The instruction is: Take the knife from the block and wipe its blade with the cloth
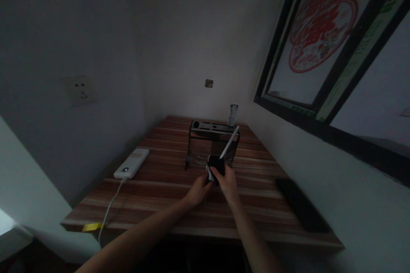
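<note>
One striped wooden desk [160, 187], two hands. The right hand [228, 182] is curled tight round one small black block [216, 164], just before one wire rack [211, 128]. One thin white rod [229, 142] slants up from the block. The left hand [197, 191] touches a white scrap [210, 175] beneath it; its grip is too dim to tell. One rounded white power bank [132, 164] lies well left

Dim room: wooden desk [160, 187], grey walls [96, 30], window [336, 51]

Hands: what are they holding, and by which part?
Right hand holds a small black object by its near side; left hand touches its lower left edge.
</note>
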Tool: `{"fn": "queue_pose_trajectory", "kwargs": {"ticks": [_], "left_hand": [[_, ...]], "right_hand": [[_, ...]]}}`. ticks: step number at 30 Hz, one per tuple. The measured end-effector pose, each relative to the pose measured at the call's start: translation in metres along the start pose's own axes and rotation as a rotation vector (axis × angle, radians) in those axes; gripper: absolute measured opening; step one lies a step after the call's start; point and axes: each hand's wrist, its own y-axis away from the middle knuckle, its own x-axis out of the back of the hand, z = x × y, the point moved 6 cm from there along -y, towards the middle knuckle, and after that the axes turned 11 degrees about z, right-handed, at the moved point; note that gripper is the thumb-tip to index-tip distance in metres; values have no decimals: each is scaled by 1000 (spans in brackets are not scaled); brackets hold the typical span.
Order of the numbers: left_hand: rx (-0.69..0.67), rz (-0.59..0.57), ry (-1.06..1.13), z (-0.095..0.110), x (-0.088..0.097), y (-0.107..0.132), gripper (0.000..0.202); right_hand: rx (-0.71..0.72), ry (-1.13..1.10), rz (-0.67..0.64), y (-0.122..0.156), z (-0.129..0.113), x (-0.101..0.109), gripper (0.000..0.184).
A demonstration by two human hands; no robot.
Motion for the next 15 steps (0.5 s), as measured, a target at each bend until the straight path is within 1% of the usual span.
{"fn": "queue_pose_trajectory", "kwargs": {"ticks": [7, 12, 15], "left_hand": [[-24, 28, -29, 2, 3, -1, 14], [-26, 47, -19, 4, 4, -1, 13], [-9, 32, 10, 4, 3, -1, 14]], "right_hand": [[-1, -7, -39, -1, 4, -3, 34], [5, -7, -28, -1, 1, -3, 33], [8, -11, -10, -2, 0, -2, 32]]}}
